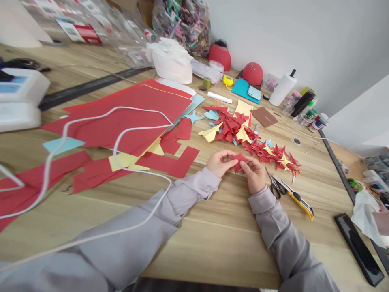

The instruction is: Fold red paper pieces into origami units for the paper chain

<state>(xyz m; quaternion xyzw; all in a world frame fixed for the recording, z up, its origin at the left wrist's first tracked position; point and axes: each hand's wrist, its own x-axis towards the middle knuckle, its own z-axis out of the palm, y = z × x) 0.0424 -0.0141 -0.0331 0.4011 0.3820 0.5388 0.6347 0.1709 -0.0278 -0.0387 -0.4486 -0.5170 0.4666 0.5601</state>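
Observation:
A small folded piece of red paper [239, 162] is pinched between my two hands above the wooden table. My left hand [221, 163] grips its left side between thumb and fingers. On its right side, the thumb and fingers of my right hand [254, 173] press it. Just beyond my hands lies a heap of folded red paper stars [232, 127], with a few yellow and light blue ones among them. Black-handled scissors [276, 187] and a yellow utility knife [296, 198] rest to the right of my right hand.
Large red paper sheets [127, 117] and cut strips cover the left side, with a white cable [139, 172] looped across them and over my left sleeve. A black phone [358, 247] lies at the right. Along the wall stand a white bottle [282, 89] and several jars.

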